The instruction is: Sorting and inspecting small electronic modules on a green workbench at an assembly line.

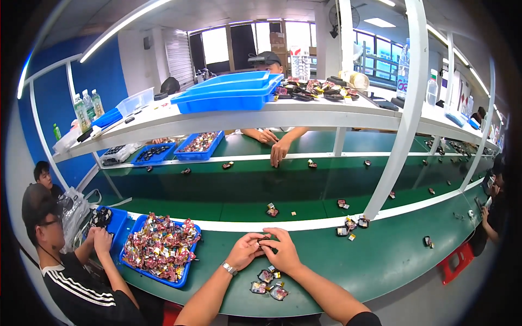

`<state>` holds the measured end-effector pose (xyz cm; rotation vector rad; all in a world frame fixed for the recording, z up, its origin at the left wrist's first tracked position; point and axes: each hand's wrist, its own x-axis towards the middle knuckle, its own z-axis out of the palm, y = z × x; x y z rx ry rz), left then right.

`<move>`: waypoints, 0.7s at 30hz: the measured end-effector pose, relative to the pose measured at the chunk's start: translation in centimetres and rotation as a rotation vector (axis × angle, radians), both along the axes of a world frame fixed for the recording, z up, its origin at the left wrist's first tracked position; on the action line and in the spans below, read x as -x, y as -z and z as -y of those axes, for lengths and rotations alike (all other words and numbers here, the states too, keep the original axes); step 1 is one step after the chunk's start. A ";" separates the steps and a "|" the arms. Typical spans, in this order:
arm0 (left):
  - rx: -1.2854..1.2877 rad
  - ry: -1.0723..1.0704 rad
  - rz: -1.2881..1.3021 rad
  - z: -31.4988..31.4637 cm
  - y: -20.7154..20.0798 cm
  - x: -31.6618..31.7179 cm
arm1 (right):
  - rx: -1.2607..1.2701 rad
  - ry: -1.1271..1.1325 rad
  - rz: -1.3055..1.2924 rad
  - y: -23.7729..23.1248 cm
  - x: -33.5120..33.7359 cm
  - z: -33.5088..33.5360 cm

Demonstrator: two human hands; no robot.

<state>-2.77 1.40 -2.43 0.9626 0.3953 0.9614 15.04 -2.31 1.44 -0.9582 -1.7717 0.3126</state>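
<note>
My left hand [246,251], with a metal watch at its wrist, and my right hand [281,251] meet over the green bench. Both are closed, fingertips together on a small dark part [264,239]; the fingers hide most of it. Just below my hands lies a loose group of small black-edged electronic parts [266,276] with pink and yellow pieces. To the left stands a blue tray [185,276] heaped with many similar small pink, yellow and silver parts.
A white rail [304,224] separates my bench from the green conveyor belt [244,190], where parts lie scattered. A slanted white post [405,130] rises at right. Overhead, a shelf [228,118] holds blue trays. A co-worker [70,271] sits at left; another's hands [279,149] reach in opposite.
</note>
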 end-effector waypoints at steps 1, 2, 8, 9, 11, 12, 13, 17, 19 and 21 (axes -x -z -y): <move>-0.005 -0.003 0.013 -0.1 0.0 -0.2 | -0.007 -0.007 -0.010 0.1 0.1 0.0; -0.006 0.001 0.012 -0.1 0.0 -0.2 | -0.014 -0.014 -0.021 0.1 0.1 -0.1; -0.031 0.010 0.083 -0.2 0.5 0.2 | -0.108 -0.027 0.048 -0.9 -0.1 0.4; -0.020 0.003 0.080 0.0 0.5 0.0 | -0.108 -0.021 0.044 -0.8 -0.2 0.4; -0.007 0.001 0.074 -0.1 0.3 -0.2 | -0.140 0.030 0.031 -0.5 -0.2 0.3; -0.011 -0.004 0.066 -0.1 0.2 -0.1 | -0.137 0.032 0.029 -0.6 -0.2 0.4; -0.014 -0.010 0.059 -0.1 0.2 -0.1 | -0.141 0.023 0.023 -0.8 -0.2 0.4; -0.009 0.008 0.060 -0.2 0.2 -0.1 | -0.147 0.024 0.019 -0.7 -0.3 0.4; -0.009 0.009 0.066 -0.1 0.3 -0.1 | -0.136 0.021 0.010 -0.6 -0.2 0.3; -0.012 0.003 0.068 0.0 0.2 -0.1 | -0.127 0.016 0.000 -0.3 -0.1 0.3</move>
